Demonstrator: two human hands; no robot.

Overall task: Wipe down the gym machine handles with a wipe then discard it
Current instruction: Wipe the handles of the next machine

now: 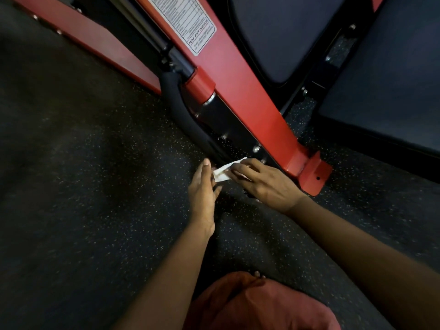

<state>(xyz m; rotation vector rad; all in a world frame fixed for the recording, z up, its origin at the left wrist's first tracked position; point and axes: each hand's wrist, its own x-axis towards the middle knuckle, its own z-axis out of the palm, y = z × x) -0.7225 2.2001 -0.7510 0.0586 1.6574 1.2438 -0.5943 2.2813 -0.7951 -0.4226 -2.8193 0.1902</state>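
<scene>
A white wipe lies folded at the lower end of a black padded handle that curves along the red gym machine frame. My right hand lies over the wipe with fingers curled onto it, pressing it against the handle's end. My left hand is beside the wipe on its left, fingers straight, fingertips close to the wipe's edge. Whether the left hand touches the wipe is unclear.
Dark speckled rubber floor spreads all around. The red frame ends in a bolted foot bracket right of my right hand. Dark seat pads fill the upper right. A white label is stuck on the frame. A reddish knee shows below.
</scene>
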